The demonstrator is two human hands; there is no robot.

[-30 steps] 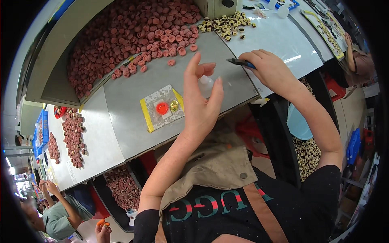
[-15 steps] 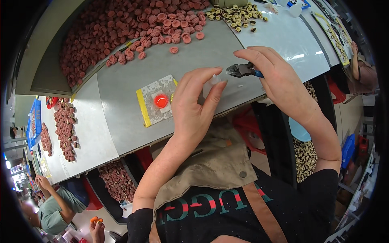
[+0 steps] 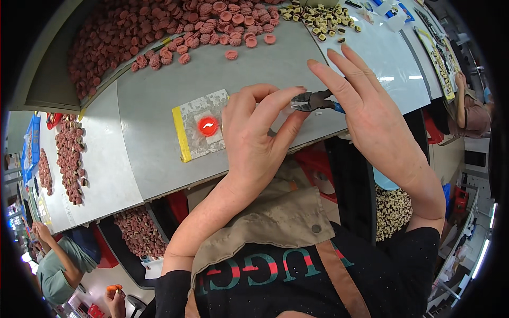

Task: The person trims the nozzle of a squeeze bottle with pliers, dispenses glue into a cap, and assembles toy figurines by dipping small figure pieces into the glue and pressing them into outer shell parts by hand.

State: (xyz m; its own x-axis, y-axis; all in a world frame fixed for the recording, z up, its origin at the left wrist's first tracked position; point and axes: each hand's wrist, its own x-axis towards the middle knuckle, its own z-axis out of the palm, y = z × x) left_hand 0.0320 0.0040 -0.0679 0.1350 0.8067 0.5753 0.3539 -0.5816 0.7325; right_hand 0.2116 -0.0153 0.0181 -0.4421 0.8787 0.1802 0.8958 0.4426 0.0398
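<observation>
My left hand (image 3: 252, 132) is closed, thumb and forefinger pinching around a small translucent bottle that is now almost wholly hidden by the fingers. In my right hand (image 3: 371, 111) are cutting pliers (image 3: 313, 100) with dark jaws and a blue handle, most of the handle covered by the palm. The right forefinger and other fingers stretch upward. The jaws reach to the left fingertips, where the bottle's tip was. Left of my hands a round red cap-like piece (image 3: 208, 126) sits on a speckled plate (image 3: 193, 108) with a yellow taped edge.
Many pink scalloped pieces (image 3: 159, 26) heap at the back left, with small yellow-and-brown pieces (image 3: 323, 21) at the back right. More pink pieces (image 3: 70, 159) lie at left. Bins (image 3: 139, 233) stand below the table edge. Other people (image 3: 63, 265) sit at both sides.
The pliers have moved left and slightly down, to the left fingertips. The translucent bottle, visible before between thumb and forefinger, is now mostly hidden. My right fingers have straightened upward.
</observation>
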